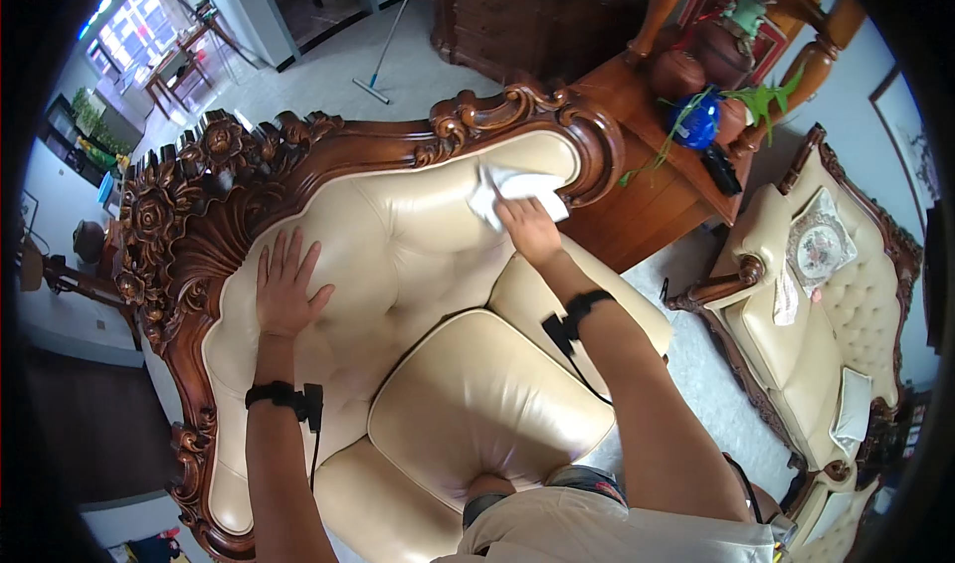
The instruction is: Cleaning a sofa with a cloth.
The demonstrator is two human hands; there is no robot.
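A cream leather sofa with a tufted backrest [418, 242] and a carved dark wood frame [224, 153] fills the middle of the view. My left hand [287, 287] lies flat, fingers spread, on the left part of the backrest near the carved frame. Under the fingers of my right hand [531, 227] is a white cloth [526, 190], pressed against the upper right of the backrest; its edge looks blurred. Each wrist wears a black band with a small device and cable. One knee rests on the cream seat cushion [485, 391].
A wooden cabinet [627, 212] stands close beyond the sofa's right end, with clay pots, a blue pot [697, 121], a trailing plant and a black object [720, 169]. Another cream sofa [791, 354] stands at the right. A floor squeegee [371, 91] stands behind the backrest.
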